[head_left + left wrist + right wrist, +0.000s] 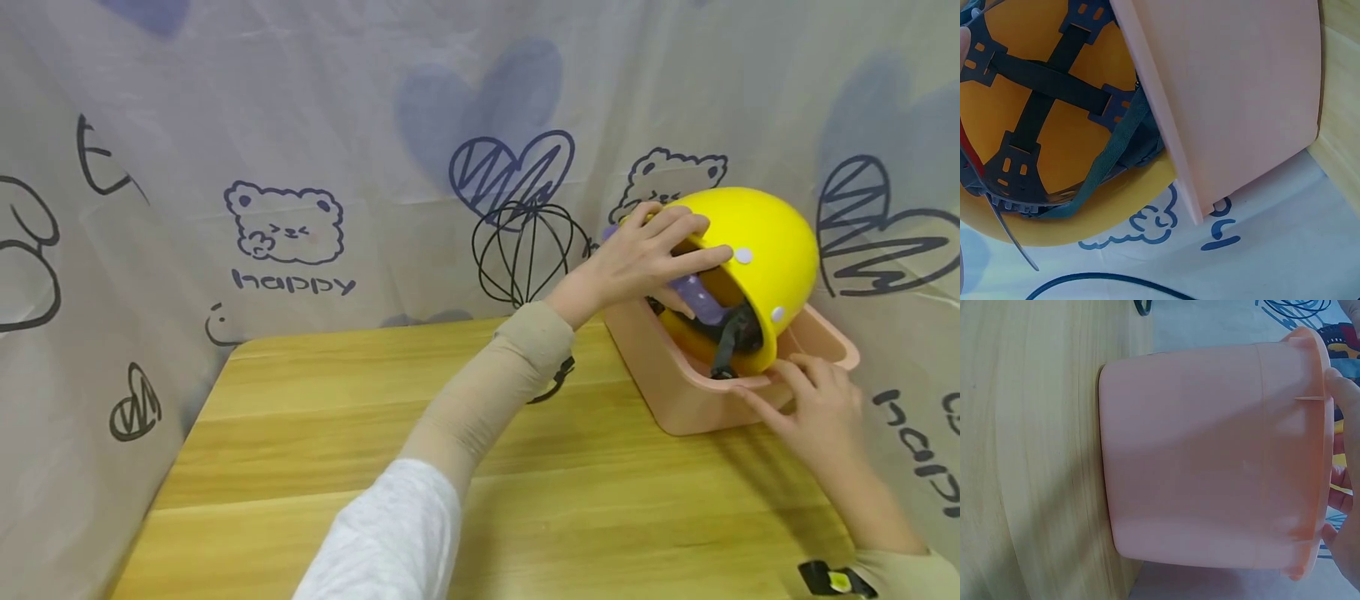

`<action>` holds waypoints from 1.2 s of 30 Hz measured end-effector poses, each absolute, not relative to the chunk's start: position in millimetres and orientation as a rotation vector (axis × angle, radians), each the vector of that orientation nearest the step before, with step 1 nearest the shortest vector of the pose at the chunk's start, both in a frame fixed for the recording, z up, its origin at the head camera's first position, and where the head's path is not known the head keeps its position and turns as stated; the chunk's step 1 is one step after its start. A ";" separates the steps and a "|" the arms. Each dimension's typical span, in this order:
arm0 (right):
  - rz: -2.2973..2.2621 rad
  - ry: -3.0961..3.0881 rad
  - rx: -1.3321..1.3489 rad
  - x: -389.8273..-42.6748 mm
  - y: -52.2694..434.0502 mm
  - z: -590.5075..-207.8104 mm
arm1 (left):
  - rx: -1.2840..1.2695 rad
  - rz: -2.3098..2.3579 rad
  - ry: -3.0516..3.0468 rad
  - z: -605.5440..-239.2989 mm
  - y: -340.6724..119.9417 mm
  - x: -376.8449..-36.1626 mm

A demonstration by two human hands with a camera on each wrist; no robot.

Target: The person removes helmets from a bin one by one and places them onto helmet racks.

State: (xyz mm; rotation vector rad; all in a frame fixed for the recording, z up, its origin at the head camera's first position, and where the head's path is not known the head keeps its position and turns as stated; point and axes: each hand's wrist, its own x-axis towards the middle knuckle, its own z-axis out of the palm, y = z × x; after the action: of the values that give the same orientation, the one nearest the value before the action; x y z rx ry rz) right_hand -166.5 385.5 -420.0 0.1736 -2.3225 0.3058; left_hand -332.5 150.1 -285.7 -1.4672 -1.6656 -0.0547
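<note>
**Yellow helmet tilted in a pink basin, both hands on the pair**

Nearest the person, the wooden table point(315, 467) runs forward, crossed by the left arm's white sleeve point(390, 542) and beige under-sleeve. At the table's far right corner stands the pink basin point(675, 383). The right hand point(813, 408) rests on its near rim, fingers laid along and curled over the edge, holding the basin.

A yellow helmet point(765, 242) sits tilted in the basin, its open side turned toward the person, so the black inner straps point(1041, 81) and chin strap show. The left hand point(648, 258) grasps the helmet's upper brim, fingers spread over the shell and thumb underneath. A purple object point(697, 296) shows just under that hand; what it is cannot be told.

Behind everything hangs a white curtain point(300, 167) printed with bears and hearts.
</note>
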 end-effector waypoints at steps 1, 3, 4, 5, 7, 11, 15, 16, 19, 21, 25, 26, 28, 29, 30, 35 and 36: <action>0.309 -2.322 0.175 -166.2 385.5 -419.6 | -1.464 -0.056 -1.663 -284.3 149.4 -331.6; 0.303 -2.318 0.179 -165.7 385.2 -419.3 | -1.458 -0.065 -1.665 -281.8 148.1 -330.2; 0.305 -2.318 0.182 -165.3 385.0 -419.2 | -1.453 -0.071 -1.666 -280.8 147.4 -329.8; 0.309 -2.318 0.184 -164.8 384.8 -419.1 | -1.449 -0.075 -1.665 -279.9 146.7 -329.4; 0.325 -2.325 0.177 -163.8 383.5 -419.4 | -1.442 -0.083 -1.663 -278.3 144.8 -328.7; 0.359 -2.347 0.149 -162.8 381.1 -420.3 | -1.429 -0.084 -1.649 -274.5 139.9 -328.2; 0.360 -2.348 0.138 -163.4 381.0 -421.1 | -1.416 -0.074 -1.623 -269.0 135.6 -327.3; 0.358 -2.347 0.140 -163.6 381.4 -421.2 | -1.412 -0.071 -1.617 -267.5 134.7 -327.0; 0.365 -2.349 0.131 -163.8 381.3 -421.2 | -1.395 -0.075 -1.590 -262.3 132.2 -326.4; 0.365 -2.349 0.130 -163.8 381.3 -420.3 | -1.377 -0.071 -1.584 -258.6 130.3 -326.2; 0.361 -2.333 0.144 -163.4 381.0 -418.8 | -1.348 -0.053 -1.584 -252.3 125.0 -326.2; 0.361 -2.327 0.151 -163.4 380.9 -418.7 | -1.341 -0.050 -1.589 -250.8 123.4 -326.2; 0.368 -2.316 0.162 -163.4 380.5 -418.9 | -1.331 -0.049 -1.592 -248.2 120.1 -326.3; 0.373 -2.312 0.165 -163.4 380.2 -419.1 | -1.326 -0.048 -1.596 -247.0 118.3 -326.4; 0.376 -2.309 0.167 -163.4 379.9 -419.3 | -1.318 -0.045 -1.597 -245.8 116.6 -326.5; 0.382 -2.305 0.156 -163.7 379.6 -419.8 | -1.278 -0.038 -1.574 -239.5 109.2 -326.8; 0.376 -2.305 0.153 -163.7 379.9 -419.7 | -1.271 -0.037 -1.572 -238.1 108.1 -326.8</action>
State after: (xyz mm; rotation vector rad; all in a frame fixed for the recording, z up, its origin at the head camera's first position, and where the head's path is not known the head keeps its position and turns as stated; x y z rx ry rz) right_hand -163.7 379.9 -419.7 0.1534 -2.3049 0.3758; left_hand -326.8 108.1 -238.1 -1.2708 -1.5723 -0.0366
